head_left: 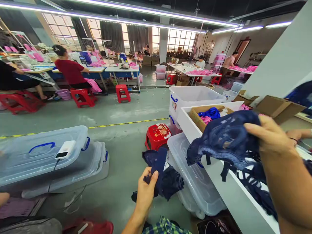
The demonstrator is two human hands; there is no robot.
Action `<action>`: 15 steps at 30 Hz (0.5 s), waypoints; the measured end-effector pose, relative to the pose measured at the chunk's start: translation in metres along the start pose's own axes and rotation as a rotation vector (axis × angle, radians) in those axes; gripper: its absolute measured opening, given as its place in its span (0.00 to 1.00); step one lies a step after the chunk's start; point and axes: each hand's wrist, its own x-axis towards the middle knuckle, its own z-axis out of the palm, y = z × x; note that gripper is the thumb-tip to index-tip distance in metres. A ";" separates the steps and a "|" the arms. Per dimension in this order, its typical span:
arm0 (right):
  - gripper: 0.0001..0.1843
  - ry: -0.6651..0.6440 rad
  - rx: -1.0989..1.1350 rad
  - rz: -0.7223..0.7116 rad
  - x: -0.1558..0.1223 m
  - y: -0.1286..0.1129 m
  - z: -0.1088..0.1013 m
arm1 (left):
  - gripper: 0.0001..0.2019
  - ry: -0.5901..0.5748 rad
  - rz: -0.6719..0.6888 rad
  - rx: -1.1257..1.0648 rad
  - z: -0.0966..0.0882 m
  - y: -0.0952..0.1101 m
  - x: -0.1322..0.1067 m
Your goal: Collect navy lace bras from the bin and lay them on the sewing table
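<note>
Low in the frame's centre, the left hand (pixel 145 191) pinches a navy lace garment (pixel 162 177), which hangs above the floor. Right of it, the right hand (pixel 270 138) grips a second navy lace piece (pixel 226 143) over the white bin (pixel 234 195), well apart from the first.

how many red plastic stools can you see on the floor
5 at least: one printed red stool beside the white bins near the hands, one standing free by the blue table, one under the person in red, one and one by the far table. Others may be hidden.
</note>
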 end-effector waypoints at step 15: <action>0.22 -0.751 -0.650 0.084 0.127 0.037 0.157 | 0.25 0.393 0.037 -0.265 -0.120 0.025 0.017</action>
